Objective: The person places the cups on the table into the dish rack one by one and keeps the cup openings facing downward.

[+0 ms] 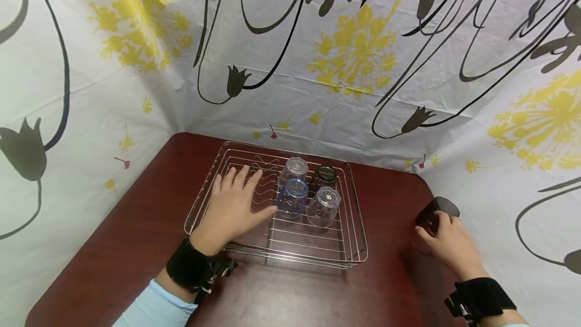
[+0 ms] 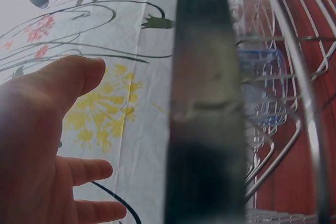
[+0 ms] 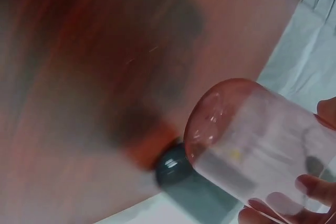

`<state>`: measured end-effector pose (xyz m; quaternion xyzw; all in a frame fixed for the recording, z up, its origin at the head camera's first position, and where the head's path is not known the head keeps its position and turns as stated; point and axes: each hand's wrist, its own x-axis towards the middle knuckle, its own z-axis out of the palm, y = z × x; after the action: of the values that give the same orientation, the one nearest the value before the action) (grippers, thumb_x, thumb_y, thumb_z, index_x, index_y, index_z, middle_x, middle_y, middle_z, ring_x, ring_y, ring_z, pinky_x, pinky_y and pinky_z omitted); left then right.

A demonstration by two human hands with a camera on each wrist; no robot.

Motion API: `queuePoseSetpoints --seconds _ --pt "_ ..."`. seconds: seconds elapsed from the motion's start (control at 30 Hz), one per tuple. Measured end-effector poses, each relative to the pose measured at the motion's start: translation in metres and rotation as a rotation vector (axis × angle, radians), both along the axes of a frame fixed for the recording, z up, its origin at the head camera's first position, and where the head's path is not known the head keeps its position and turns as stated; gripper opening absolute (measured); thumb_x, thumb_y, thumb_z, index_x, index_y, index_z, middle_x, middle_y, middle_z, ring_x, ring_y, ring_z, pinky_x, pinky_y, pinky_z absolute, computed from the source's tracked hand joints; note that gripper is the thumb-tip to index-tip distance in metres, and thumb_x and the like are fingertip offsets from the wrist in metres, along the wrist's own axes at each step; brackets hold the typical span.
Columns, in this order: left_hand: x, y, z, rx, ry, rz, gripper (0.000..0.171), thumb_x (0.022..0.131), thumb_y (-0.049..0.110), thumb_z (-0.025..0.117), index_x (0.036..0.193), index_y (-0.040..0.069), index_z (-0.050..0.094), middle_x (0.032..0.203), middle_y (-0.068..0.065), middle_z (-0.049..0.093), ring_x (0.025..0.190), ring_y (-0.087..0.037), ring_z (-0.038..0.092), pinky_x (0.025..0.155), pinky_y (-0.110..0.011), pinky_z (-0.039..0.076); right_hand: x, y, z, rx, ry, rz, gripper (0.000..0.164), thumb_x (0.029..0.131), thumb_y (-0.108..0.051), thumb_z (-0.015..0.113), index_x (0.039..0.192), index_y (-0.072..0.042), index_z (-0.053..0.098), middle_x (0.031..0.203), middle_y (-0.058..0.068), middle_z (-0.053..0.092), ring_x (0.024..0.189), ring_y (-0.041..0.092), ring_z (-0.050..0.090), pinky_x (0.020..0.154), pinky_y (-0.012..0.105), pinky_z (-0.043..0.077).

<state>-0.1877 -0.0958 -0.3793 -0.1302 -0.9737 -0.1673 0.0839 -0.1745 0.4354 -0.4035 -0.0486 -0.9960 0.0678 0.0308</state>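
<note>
My right hand [image 1: 454, 246] grips a pink see-through glass [image 3: 236, 135] near the table's right edge. Its fingers and thumb wrap one end of the glass in the right wrist view. Just behind stands a dark grey glass [image 1: 448, 207], partly covered by the hand. My left hand [image 1: 231, 208] is spread over the left part of a wire dish rack [image 1: 308, 251], its thumb tip beside a blue glass [image 1: 292, 198]. Bottoms up on the rack with it are a clear glass [image 1: 295, 166] behind, a dark glass [image 1: 323, 176] and another clear glass [image 1: 324, 208] in front.
The rack stands on a dark red-brown table [image 1: 150, 201]. A white patterned cloth [image 1: 281, 64] hangs behind the table and along both sides, close to the right hand. A blurred dark strip [image 2: 207, 103] blocks the middle of the left wrist view.
</note>
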Motion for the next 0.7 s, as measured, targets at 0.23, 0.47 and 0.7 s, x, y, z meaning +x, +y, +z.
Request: queuePoseSetpoints --seconds 0.23,0.47,0.7 --pt "-0.001 -0.002 0.005 -0.004 -0.019 0.002 0.097 0.084 0.078 0.054 0.158 0.021 0.032 0.163 -0.016 0.028 0.149 -0.044 0.023 0.118 -0.067 0.014 -0.008 -0.037 0.016 -0.001 0.094 0.065 0.084 0.093 -0.06 0.059 0.139 0.008 0.041 0.12 0.04 0.044 0.097 0.053 0.054 0.074 0.062 0.046" --pt "-0.002 0.003 0.003 0.002 -0.029 -0.012 0.095 0.085 0.077 0.053 0.159 0.022 0.031 0.164 -0.015 0.027 0.15 -0.043 0.023 0.118 -0.067 0.015 -0.011 -0.064 0.041 -0.004 0.153 0.122 0.075 0.093 -0.054 0.062 0.139 0.002 0.042 0.125 0.039 0.044 0.106 0.057 0.05 0.075 0.066 0.045" --pt "-0.002 0.002 0.004 -0.002 -0.038 -0.004 0.096 0.084 0.078 0.053 0.159 0.023 0.03 0.164 -0.014 0.026 0.15 -0.042 0.022 0.119 -0.066 0.014 -0.015 -0.097 0.062 -0.014 0.161 0.198 0.073 0.092 -0.05 0.065 0.139 0.002 0.043 0.129 0.038 0.044 0.113 0.056 0.048 0.083 0.068 0.044"
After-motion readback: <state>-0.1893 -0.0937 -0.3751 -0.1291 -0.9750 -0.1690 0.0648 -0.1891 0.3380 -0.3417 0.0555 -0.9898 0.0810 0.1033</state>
